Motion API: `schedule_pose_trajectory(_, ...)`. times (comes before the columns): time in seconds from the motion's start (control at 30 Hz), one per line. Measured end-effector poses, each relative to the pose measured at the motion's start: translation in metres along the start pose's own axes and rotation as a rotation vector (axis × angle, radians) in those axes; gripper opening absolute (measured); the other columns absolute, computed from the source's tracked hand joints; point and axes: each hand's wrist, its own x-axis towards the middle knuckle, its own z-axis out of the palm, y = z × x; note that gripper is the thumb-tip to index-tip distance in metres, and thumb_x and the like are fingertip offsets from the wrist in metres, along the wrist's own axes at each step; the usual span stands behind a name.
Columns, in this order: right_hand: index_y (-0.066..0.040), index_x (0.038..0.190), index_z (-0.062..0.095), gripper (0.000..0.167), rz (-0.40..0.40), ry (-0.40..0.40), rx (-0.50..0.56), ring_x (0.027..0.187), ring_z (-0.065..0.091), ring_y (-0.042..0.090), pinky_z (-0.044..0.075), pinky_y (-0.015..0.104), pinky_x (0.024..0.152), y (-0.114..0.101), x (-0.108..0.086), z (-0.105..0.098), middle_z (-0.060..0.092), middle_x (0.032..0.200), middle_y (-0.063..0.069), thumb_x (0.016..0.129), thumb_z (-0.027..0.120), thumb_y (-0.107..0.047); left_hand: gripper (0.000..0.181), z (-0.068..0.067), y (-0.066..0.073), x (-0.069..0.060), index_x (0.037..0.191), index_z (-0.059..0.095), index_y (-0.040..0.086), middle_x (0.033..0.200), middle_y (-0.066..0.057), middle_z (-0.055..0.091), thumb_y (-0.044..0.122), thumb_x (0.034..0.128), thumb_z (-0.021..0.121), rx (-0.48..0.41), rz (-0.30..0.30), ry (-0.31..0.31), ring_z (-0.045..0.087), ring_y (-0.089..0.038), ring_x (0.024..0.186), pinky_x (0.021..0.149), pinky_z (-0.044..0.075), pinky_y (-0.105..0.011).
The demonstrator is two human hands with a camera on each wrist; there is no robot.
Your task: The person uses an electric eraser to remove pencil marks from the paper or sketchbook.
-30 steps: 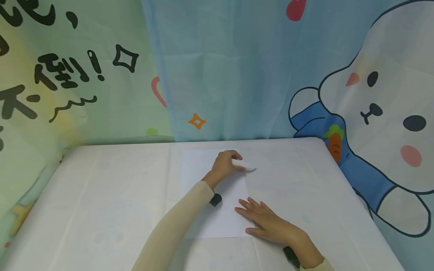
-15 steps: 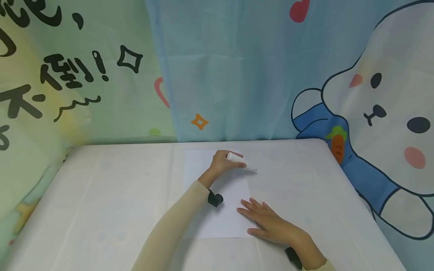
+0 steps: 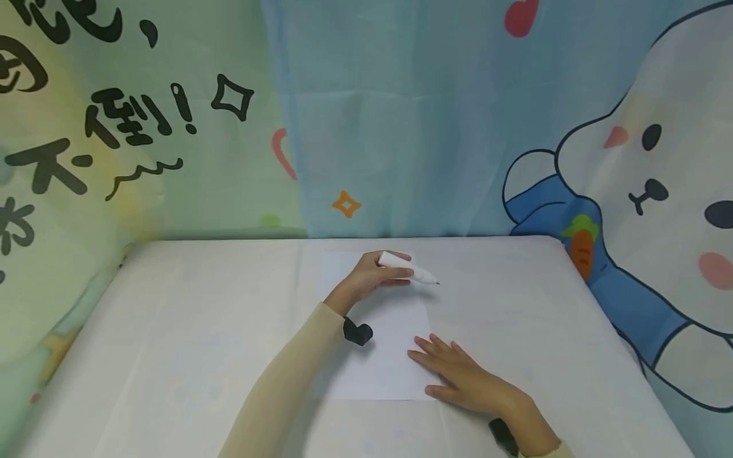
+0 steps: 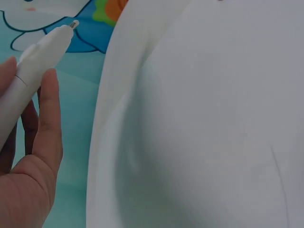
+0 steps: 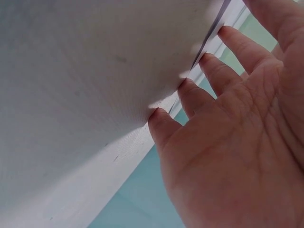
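Here's your left arm (image 3: 286,375) stretched forward, left hand (image 3: 371,275) gripping between thumb and fingers, and your right hand (image 3: 460,379) (palm down, thumb well out) has its fingers extended and spread.

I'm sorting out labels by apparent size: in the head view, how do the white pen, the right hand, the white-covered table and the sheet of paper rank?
Largest to smallest, as they look there:
1. Table
2. Sheet of paper
3. Right hand
4. White pen, partly covered by fingers
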Motion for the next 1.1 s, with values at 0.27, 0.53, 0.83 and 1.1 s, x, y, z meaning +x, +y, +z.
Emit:
schedule_pose_trajectory(0.27,-0.012,0.15,0.038,0.063,-0.003,0.004,0.009,0.146,0.012,0.045,0.005,0.07,0.112,0.004,0.002,0.003,0.025,0.159,0.017,0.096,0.058,-0.041,0.046,-0.016,-0.003,-0.008,0.132,0.054,-0.007,0.117,-0.014,0.063,0.001,0.0894,0.068,0.032,-0.004,0.05,0.065,-0.014,0.092,0.086,0.057,-0.03)
schedule_pose_trajectory(0.53,-0.013,0.15,0.038,0.062,-0.058,0.038,0.037,0.145,0.01,0.047,0.004,0.071,0.111,0.007,0.002,0.003,0.024,0.159,0.018,0.097,0.056,-0.041,0.047,-0.031,-0.001,-0.016,0.135,0.051,-0.005,0.102,-0.005,0.064,0.005,0.0913,0.067,0.003,0.008,0.119,0.062,-0.009,0.077,0.068,0.053,-0.018)
schedule_pose_trajectory(0.83,-0.014,0.15,0.039,0.063,-0.045,0.049,0.051,0.145,0.01,0.046,0.004,0.07,0.112,0.007,0.003,0.004,0.024,0.159,0.018,0.096,0.057,-0.042,0.042,-0.044,0.002,-0.022,0.13,0.055,-0.008,0.095,0.0,0.066,0.004,0.0912,0.067,-0.08,0.053,0.183,0.06,-0.01,0.078,0.065,0.05,-0.015)
schedule_pose_trajectory(1.1,-0.012,0.149,0.04,0.064,-0.03,0.049,0.041,0.145,0.01,0.046,0.003,0.07,0.112,0.005,0.005,0.005,0.025,0.159,0.018,0.095,0.059,-0.041,0.04,-0.057,0.001,-0.035,0.133,0.048,-0.014,0.102,-0.002,0.064,-0.003,0.0953,0.057,-0.2,0.169,0.206,0.065,-0.009,0.084,0.082,0.057,-0.025)
